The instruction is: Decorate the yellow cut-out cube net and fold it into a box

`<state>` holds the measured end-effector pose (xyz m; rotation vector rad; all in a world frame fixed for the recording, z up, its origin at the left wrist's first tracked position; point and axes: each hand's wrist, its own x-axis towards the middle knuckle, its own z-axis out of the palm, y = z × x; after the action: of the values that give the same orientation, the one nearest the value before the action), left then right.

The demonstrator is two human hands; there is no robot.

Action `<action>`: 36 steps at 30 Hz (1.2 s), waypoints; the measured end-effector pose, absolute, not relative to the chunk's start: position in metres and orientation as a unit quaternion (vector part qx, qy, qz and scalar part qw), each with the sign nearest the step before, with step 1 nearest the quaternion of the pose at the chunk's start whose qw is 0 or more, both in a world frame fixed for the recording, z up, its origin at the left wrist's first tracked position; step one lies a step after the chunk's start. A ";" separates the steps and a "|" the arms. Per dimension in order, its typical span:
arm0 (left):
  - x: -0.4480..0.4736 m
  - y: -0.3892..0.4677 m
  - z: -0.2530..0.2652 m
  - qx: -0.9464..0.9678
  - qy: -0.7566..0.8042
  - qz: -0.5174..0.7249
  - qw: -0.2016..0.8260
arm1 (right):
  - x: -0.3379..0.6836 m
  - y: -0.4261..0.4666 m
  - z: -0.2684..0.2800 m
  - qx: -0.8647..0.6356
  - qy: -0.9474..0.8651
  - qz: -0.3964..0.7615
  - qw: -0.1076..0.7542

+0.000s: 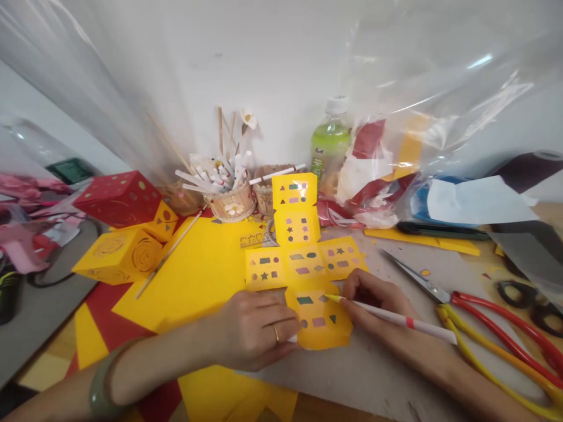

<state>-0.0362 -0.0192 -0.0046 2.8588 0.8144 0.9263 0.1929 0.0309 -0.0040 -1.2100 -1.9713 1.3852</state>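
Observation:
A yellow card box net [305,258], cut into joined panels with small coloured shapes and cut-outs, stretches upright in front of me. At the left edge of its nearest panel is my left hand [259,328], closed, with the fingers curled against the card. A bit of something white shows by those fingertips; I cannot make out what it is. Pinched in my right hand [382,299] is a white pen [407,323] with a yellow tip and a red band. Its tip rests at or just above a small shape on that panel.
Big scissors [466,310] with red and yellow handles lie to the right. Yellow paper [185,269], a red box [118,199] and a yellow box [118,255] are at left. Behind stand a pen basket [233,202] and a green-liquid bottle [329,140].

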 end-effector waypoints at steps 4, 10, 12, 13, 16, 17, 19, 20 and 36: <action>-0.036 -0.017 -0.006 0.922 0.251 0.297 0.003 | 0.195 0.033 -0.004 -0.449 -0.717 0.483 0.227; -0.036 -0.016 -0.014 0.930 0.254 0.265 -0.036 | 0.200 0.033 -0.006 -0.454 -0.718 0.467 0.245; -0.037 -0.015 -0.018 0.931 0.265 0.249 -0.030 | 0.201 0.033 -0.007 -0.458 -0.724 0.459 0.237; -0.038 -0.015 -0.019 0.932 0.266 0.245 -0.025 | 0.201 0.033 -0.007 -0.460 -0.728 0.453 0.231; -0.040 -0.015 -0.020 0.933 0.265 0.245 -0.013 | 0.201 0.032 -0.007 -0.452 -0.742 0.445 0.216; -0.040 -0.015 -0.020 0.932 0.265 0.247 -0.010 | 0.200 0.031 -0.006 -0.445 -0.747 0.447 0.212; -0.040 -0.015 -0.019 0.931 0.265 0.251 -0.006 | 0.199 0.031 -0.007 -0.439 -0.749 0.452 0.204; -0.040 -0.015 -0.018 0.930 0.265 0.253 -0.005 | 0.198 0.031 -0.007 -0.440 -0.748 0.454 0.201; -0.040 -0.014 -0.015 0.931 0.266 0.250 0.003 | 0.198 0.031 -0.007 -0.469 -0.755 0.421 0.181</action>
<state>-0.0399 -0.0135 -0.0149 2.9192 0.8328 0.7842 0.1983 0.0310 -0.0075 -1.3243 -2.1321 1.1895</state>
